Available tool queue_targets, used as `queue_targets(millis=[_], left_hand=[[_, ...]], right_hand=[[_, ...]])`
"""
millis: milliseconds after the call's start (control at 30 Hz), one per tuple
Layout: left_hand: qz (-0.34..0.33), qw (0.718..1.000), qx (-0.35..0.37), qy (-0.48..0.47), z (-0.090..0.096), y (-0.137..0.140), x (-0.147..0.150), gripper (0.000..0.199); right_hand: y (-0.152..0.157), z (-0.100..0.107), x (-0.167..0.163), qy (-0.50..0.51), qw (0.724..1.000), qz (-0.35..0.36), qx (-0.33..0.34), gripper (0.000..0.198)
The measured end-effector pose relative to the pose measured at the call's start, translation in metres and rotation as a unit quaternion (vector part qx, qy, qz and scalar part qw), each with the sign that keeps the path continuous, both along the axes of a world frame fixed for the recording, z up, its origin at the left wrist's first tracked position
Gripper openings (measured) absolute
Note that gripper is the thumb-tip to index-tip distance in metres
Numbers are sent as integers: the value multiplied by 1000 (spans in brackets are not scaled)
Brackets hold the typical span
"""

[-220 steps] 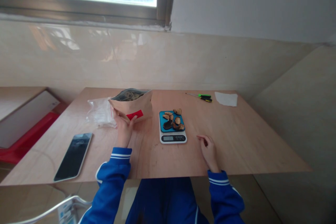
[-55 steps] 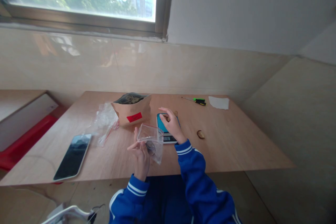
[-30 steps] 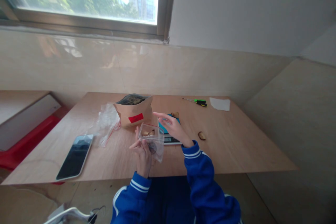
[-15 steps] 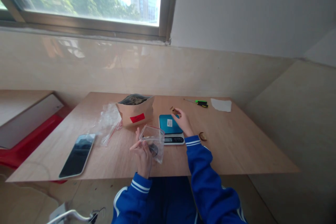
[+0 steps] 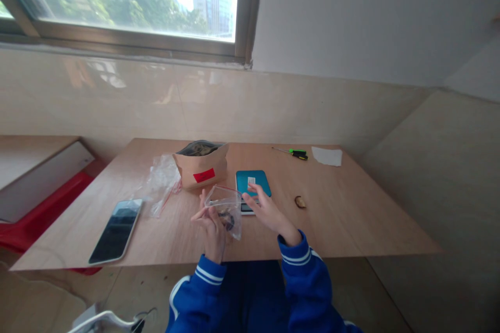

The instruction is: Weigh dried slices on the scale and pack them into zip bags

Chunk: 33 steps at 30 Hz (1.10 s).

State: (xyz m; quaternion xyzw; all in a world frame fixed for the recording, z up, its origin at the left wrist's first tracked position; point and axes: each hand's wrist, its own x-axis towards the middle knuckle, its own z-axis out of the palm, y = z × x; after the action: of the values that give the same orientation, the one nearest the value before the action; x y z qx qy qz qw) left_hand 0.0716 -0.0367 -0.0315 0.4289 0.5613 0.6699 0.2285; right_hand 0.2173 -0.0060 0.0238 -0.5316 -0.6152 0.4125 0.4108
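Observation:
My left hand (image 5: 211,226) grips a clear zip bag (image 5: 233,218) with dark and brownish pieces inside, its mouth held apart. Close to the bag's right edge, my right hand (image 5: 263,208) has its fingers spread, with nothing seen in them. Beneath and behind that hand lies a kitchen scale (image 5: 262,179) with a blue top, its display partly covered by the hand and the bag. A small brown curved piece, like a dried slice (image 5: 300,202), rests on the table to the right of the scale.
An opened kraft pouch (image 5: 203,169) with a red label stands behind the bag. Crumpled clear plastic bags (image 5: 162,182) and a phone (image 5: 116,231) lie at left. Screwdrivers (image 5: 295,153) and a white paper (image 5: 327,156) are at the back right of the wooden table (image 5: 363,218).
My right hand has moved from above the scale down to the bag and let go of the brown piece it held. The bag now shows more brownish pieces. My left hand has barely moved.

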Motion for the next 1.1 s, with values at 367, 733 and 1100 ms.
queue_targets(millis=[367,733,1100], left_hand=[[-27,997,61,42,13,-14,-3,22],[-100,987,-28,-121,43,-19,-21,33],[-72,975,-30,-208,46,-27,-20,32]], right_hand=[[-31,-15,-25,216,973,-79,33,38],[-45,1,-9,230,966,-111,30,40],[-58,6,7,262,964,-40,-11,43]])
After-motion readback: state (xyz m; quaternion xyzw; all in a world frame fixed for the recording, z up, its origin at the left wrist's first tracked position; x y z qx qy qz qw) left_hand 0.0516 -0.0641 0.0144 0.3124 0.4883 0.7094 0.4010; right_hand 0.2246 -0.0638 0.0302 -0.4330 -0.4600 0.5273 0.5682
